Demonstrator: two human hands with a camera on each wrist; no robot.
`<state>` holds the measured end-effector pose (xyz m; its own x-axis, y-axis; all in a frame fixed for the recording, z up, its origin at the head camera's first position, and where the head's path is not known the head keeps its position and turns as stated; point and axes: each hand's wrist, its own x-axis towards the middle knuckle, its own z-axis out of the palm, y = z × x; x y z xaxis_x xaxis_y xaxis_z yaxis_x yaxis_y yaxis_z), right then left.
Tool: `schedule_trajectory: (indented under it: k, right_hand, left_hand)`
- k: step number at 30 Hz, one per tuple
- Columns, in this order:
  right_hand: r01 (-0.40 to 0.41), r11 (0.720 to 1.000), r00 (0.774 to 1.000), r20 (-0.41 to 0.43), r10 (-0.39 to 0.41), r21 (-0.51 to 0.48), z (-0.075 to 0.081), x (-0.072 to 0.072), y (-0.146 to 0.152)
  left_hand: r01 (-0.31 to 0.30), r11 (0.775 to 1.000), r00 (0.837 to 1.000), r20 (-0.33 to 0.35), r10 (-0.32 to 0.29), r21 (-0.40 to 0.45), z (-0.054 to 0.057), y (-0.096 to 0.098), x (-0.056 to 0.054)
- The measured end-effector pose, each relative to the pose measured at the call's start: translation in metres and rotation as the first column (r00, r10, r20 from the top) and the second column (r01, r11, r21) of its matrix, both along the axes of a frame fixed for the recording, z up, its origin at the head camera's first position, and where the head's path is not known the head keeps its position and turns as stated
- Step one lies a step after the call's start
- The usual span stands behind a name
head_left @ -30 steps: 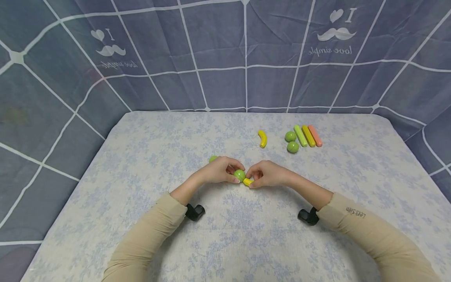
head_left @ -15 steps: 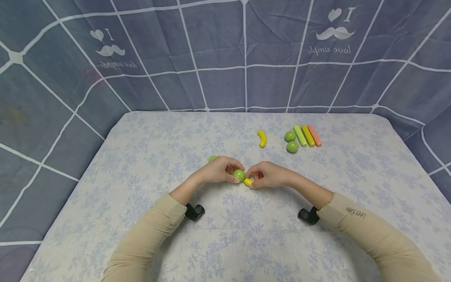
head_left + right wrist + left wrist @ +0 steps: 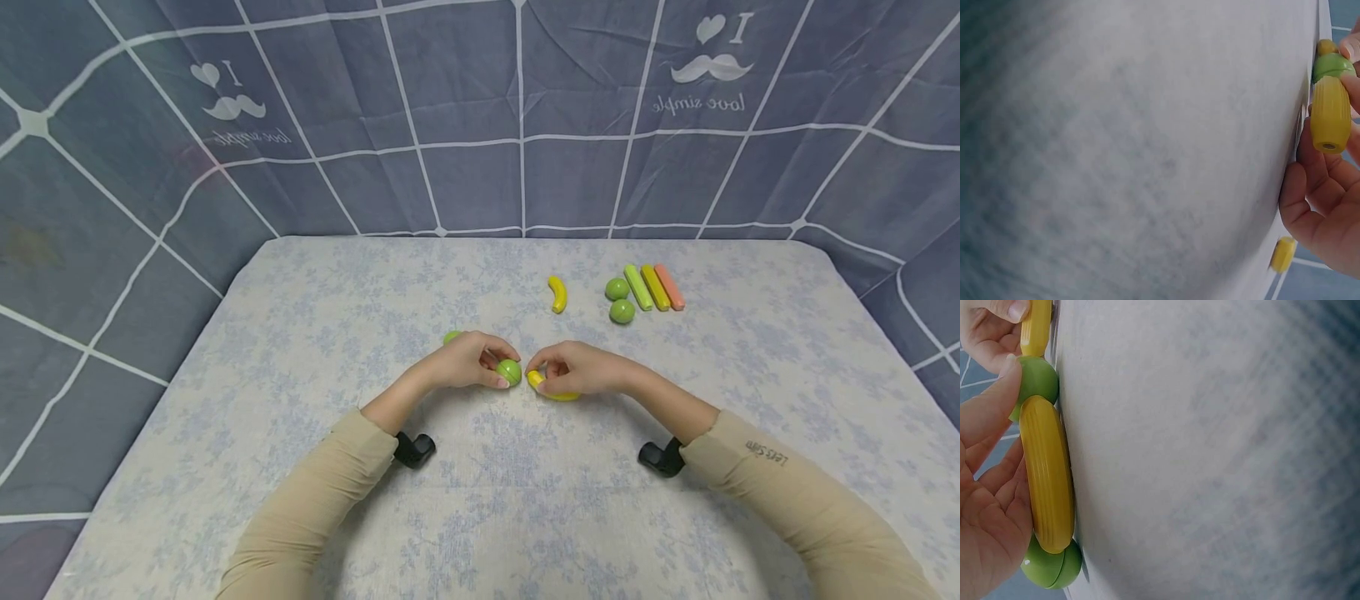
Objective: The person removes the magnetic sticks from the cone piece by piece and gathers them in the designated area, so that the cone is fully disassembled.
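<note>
My left hand [image 3: 468, 362] pinches a green ball [image 3: 509, 372] at mid-table, its thumb on the ball's near side. In the left wrist view a ribbed yellow toy banana [image 3: 1049, 475] extends from this ball [image 3: 1039, 378] along the palm to another green ball [image 3: 1052, 565]. That banana is hidden by the hand in the head view, where part of the other ball [image 3: 451, 337] peeks out behind the hand. Just right of the pinched ball, my right hand [image 3: 581, 368] pinches a second yellow toy banana [image 3: 558, 396] by its left end. A narrow gap parts them.
Farther back lies a yellow toy banana [image 3: 557, 294]. To its right are two green balls [image 3: 622, 312] beside a light green stick [image 3: 639, 287], a yellow stick [image 3: 656, 287] and a pink stick [image 3: 670, 287]. A grey-blue grid curtain [image 3: 465, 183] hangs behind the table.
My right hand has shifted slightly right and turned its banana, so more of its length shows. A small gap has opened between it and the green ball. The left hand is nearly still.
</note>
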<state>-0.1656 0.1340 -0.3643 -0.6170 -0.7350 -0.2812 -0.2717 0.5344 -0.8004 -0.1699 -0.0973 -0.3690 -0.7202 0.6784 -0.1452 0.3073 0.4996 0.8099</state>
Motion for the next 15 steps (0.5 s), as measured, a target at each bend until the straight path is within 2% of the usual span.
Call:
schedule_trajectory:
  k: [8,15]
  right_hand:
    - [0.146,0.989,0.989,0.018,-0.146,-0.037,-0.002,-0.007,0.007]
    - [0.31,0.949,0.947,-0.064,-0.314,-0.062,0.002,-0.015,0.014]
  left_hand:
    - [-0.011,1.0,1.0,0.003,0.011,-0.007,-0.001,0.0,0.0]
    - [-0.013,1.0,1.0,0.001,0.013,-0.015,0.001,0.001,0.002]
